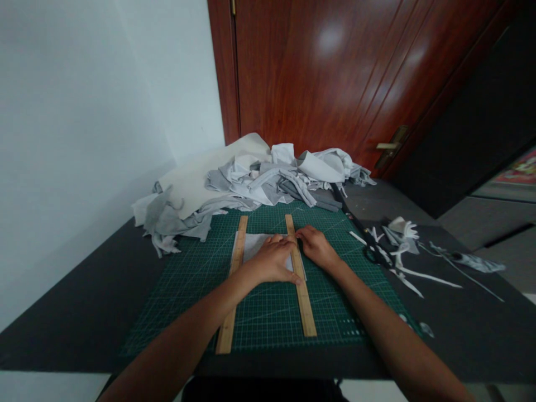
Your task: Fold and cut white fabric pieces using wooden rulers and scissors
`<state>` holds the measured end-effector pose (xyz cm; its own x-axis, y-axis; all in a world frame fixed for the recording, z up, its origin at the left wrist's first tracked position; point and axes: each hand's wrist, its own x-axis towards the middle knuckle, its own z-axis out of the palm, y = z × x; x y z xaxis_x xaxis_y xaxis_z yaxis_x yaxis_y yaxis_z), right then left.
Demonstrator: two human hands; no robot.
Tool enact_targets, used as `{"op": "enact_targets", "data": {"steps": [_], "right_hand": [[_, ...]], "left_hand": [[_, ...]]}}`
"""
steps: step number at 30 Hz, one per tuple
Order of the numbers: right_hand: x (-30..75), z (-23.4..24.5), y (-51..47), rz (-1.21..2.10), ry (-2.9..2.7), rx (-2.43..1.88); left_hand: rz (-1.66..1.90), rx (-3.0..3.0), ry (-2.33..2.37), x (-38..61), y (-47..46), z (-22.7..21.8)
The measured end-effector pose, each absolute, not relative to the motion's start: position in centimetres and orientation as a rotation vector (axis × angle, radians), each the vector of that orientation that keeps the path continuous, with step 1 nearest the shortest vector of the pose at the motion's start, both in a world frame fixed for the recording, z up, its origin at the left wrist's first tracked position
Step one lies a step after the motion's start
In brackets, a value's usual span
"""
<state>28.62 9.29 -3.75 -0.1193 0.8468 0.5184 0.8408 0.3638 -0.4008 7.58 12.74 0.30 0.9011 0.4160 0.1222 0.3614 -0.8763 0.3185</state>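
A green cutting mat (268, 312) lies on a dark table. On it rests a pale grey fabric piece (253, 245) between two wooden rulers, the left ruler (232, 290) and the right ruler (304, 296). My left hand (272, 261) lies flat on the fabric, fingers spread, its fingertips touching the right ruler. My right hand (316, 245) rests on the upper part of the right ruler, fingers curled down onto it.
A heap of grey and white fabric scraps (255, 184) fills the back of the table. Black scissors (374, 248) and thin white fabric strips (419, 273) lie right of the mat. A brown door (335, 72) stands behind.
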Motion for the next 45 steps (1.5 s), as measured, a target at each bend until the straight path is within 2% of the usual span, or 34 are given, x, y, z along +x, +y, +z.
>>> {"op": "enact_targets", "data": {"steps": [45], "right_hand": [[28.32,-3.31,8.81,-0.009,-1.99,-1.448]], "left_hand": [[0.259,2.758,0.577,7.62,12.57,0.56]]}}
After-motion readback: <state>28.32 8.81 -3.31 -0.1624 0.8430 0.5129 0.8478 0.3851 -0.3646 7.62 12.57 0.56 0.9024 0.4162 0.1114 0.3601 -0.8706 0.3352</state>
